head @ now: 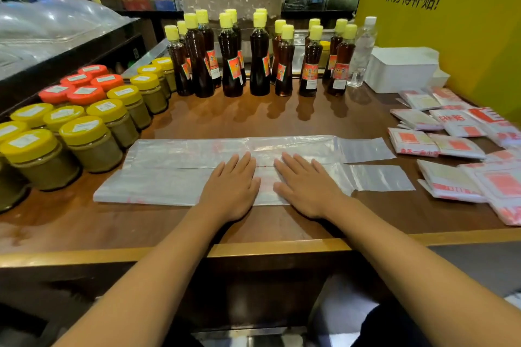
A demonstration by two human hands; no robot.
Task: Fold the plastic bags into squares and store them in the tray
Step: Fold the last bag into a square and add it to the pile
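Plastic bag [174, 175]: one, clear with red print, spread lengthwise near the front edge of the counter [282, 118], handles toward the right edge. Long sides appear folded in to a seam along the middle; a long strip, not yet a square.

Left hand [231, 189] and right hand [307, 186]: side by side on the middle of the strip, palms down, fingers straight and flat, pressing rather than gripping.

Folded bags [439, 146]: a loose spread of finished squares by the right edge, overlapping, none seen inside a container.

Tray [400, 70]: white, at the back right corner, near the squares; contents not visible from here.

Progress, as judged: several bags done, one mid-fold with the cross folds left, storing apparently not begun.

Also on the counter: bottles [259, 62] with yellow caps along the back; jars [90, 144] with yellow and orange lids at the left.
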